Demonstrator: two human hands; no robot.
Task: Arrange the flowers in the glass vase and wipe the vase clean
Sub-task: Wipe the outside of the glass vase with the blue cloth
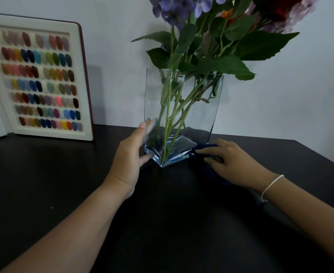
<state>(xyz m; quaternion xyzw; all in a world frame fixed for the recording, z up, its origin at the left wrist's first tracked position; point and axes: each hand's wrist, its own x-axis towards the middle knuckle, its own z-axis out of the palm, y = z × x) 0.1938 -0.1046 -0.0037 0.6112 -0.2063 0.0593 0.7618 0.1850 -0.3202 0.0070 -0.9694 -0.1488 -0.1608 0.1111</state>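
A clear square glass vase (199, 115) stands upright on the dark table (162, 223), one corner turned toward me. Several green stems (170, 107) stand in it, with purple, red and pink flowers (180, 8) above the rim. My left hand (132, 154) lies flat against the vase's lower left side, fingers spread, thumb at the base. My right hand (227, 160) presses a dark blue cloth (203, 148) against the vase's lower right base. Most of the cloth is hidden under that hand.
An open display book of coloured nail swatches (42, 79) leans against the pale wall at the back left. The table's right edge (323, 156) runs diagonally behind my right wrist, which wears a white string bracelet (270, 187).
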